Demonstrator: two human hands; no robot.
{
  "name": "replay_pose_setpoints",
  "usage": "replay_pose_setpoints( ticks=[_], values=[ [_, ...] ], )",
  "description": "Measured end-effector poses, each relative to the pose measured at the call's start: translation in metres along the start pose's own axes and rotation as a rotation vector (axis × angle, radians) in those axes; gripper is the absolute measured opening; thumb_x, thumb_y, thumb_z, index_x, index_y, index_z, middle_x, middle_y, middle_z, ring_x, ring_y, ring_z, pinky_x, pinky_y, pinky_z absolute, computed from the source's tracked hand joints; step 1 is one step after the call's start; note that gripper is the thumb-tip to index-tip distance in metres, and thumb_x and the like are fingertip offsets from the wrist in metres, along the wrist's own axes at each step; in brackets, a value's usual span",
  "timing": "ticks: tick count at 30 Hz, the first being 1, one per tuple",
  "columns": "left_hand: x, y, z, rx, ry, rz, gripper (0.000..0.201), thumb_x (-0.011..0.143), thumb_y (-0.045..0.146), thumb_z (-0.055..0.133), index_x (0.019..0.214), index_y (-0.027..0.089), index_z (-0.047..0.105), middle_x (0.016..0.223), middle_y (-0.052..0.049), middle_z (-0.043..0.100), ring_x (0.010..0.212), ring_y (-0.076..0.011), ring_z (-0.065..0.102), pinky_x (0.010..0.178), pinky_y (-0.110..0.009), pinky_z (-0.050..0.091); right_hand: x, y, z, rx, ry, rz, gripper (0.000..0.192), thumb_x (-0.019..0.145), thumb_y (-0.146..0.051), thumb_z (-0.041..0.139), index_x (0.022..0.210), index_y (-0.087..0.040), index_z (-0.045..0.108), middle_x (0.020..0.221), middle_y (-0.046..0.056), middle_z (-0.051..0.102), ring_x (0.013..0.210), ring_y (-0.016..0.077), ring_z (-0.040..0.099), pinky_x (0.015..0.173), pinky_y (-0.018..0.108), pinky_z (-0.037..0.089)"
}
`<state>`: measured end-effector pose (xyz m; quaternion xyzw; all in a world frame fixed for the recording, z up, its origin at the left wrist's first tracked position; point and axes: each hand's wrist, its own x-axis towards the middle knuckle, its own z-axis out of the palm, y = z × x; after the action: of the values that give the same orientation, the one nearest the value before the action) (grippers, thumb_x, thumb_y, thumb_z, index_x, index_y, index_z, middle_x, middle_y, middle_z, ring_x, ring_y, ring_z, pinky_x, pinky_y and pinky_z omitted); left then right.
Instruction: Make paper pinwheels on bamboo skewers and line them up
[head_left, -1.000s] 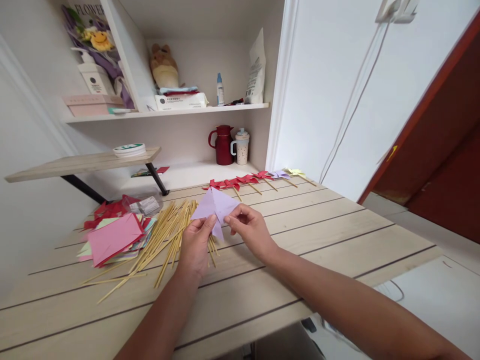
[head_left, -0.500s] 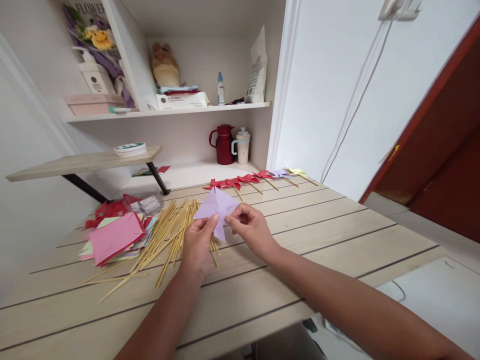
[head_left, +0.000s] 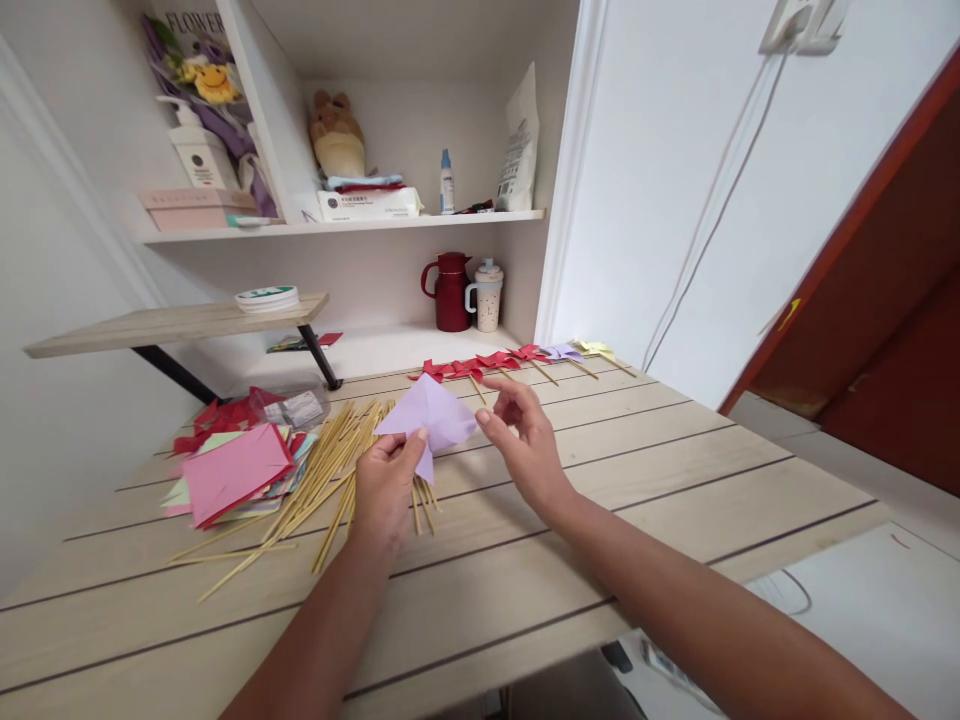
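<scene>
Mid-frame, left hand (head_left: 385, 492): fingers clamped on purple paper (head_left: 431, 405), covering part. Right hand (head_left: 534, 452): fingers apart, can't tell paper contact from here. Sticks (head_left: 334, 452), centre-left, partly blocked.

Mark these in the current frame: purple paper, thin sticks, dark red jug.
Purple paper (head_left: 435, 412): head view, middle of the sheet, above the thumb holding it.
Thin sticks (head_left: 324, 478): head view, dense middle of the pile.
Dark red jug (head_left: 453, 293): head view, middle of its body.

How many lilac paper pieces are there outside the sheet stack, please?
2: a lilac piece in the left hand; a lilac pinwheel between red pinwheels and a yellow pinwheel on the table. Others may be hidden.
</scene>
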<state>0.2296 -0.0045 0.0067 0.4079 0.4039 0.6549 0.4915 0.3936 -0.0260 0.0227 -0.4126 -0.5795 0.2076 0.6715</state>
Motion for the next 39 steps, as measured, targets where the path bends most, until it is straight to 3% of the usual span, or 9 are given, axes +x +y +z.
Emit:
replay_pose_setpoints(
  ticks=[3,6,10,14,24,29,34,39],
  values=[
    [-0.002,0.000,-0.001,0.160,-0.016,0.052,0.025,0.063,0.037,0.085,0.072,0.016,0.075,0.074,-0.005,0.073,0.068,-0.0161,0.063,0.066,-0.027,0.048,0.010,0.000,-0.010,0.013,-0.038,0.028,0.056,0.078,-0.042,0.078,0.131,-0.034,0.062,0.131,0.006,0.056,0.117,0.0252,0.053,0.104,0.042,0.039],
    [-0.006,0.000,0.000,0.337,-0.072,0.140,0.022,0.067,0.038,0.081,0.072,0.017,0.075,0.074,-0.006,0.073,0.071,-0.0185,0.063,0.068,-0.029,0.048,0.018,0.005,-0.018,0.122,-0.168,0.197,0.057,0.074,-0.044,0.081,0.128,-0.034,0.065,0.138,0.005,0.059,0.128,0.0272,0.050,0.110,0.044,0.034],
    [-0.009,0.002,0.001,0.489,-0.147,0.245,0.018,0.071,0.036,0.077,0.074,0.019,0.077,0.082,-0.007,0.076,0.080,-0.0220,0.066,0.075,-0.031,0.049,0.021,0.010,-0.023,0.228,-0.331,0.415,0.045,0.067,-0.044,0.084,0.107,-0.024,0.075,0.117,0.008,0.071,0.114,0.0283,0.059,0.097,0.043,0.044],
    [-0.009,0.003,0.001,0.586,-0.177,0.323,0.013,0.072,0.032,0.073,0.076,0.019,0.077,0.083,-0.006,0.077,0.081,-0.0221,0.068,0.078,-0.032,0.050,0.020,0.003,-0.022,0.189,-0.410,0.381,0.036,0.063,-0.040,0.086,0.093,-0.021,0.079,0.114,0.007,0.071,0.108,0.0258,0.061,0.091,0.037,0.046],
    [-0.008,0.002,0.001,0.666,-0.196,0.423,0.011,0.076,0.030,0.071,0.074,0.020,0.076,0.082,-0.006,0.077,0.079,-0.0219,0.069,0.079,-0.034,0.051,0.020,0.000,-0.019,0.121,-0.424,0.312,0.028,0.061,-0.040,0.087,0.081,-0.021,0.080,0.112,0.007,0.068,0.102,0.0243,0.063,0.091,0.037,0.047],
    [-0.011,0.004,0.002,0.654,-0.224,0.464,0.009,0.076,0.028,0.071,0.073,0.021,0.077,0.083,-0.005,0.077,0.078,-0.0211,0.069,0.078,-0.033,0.050,0.019,0.002,-0.018,0.156,-0.413,0.403,0.045,0.057,-0.036,0.090,0.098,-0.022,0.077,0.096,0.004,0.071,0.087,0.0197,0.062,0.076,0.031,0.048],
    [-0.011,0.004,0.002,0.668,-0.233,0.524,0.009,0.076,0.027,0.070,0.071,0.021,0.075,0.079,-0.004,0.075,0.073,-0.0195,0.067,0.074,-0.032,0.050,0.016,0.003,-0.016,0.184,-0.408,0.430,0.030,0.055,-0.037,0.090,0.072,-0.017,0.076,0.087,0.003,0.068,0.074,0.0160,0.062,0.066,0.028,0.047],
    [-0.008,0.002,0.003,0.660,-0.241,0.573,0.012,0.077,0.027,0.070,0.066,0.022,0.071,0.076,-0.003,0.073,0.072,-0.0193,0.066,0.076,-0.033,0.049,0.016,0.006,-0.017,0.141,-0.418,0.439,0.032,0.058,-0.037,0.089,0.079,-0.016,0.077,0.083,0.003,0.071,0.070,0.0166,0.063,0.064,0.028,0.048]
  ],
)
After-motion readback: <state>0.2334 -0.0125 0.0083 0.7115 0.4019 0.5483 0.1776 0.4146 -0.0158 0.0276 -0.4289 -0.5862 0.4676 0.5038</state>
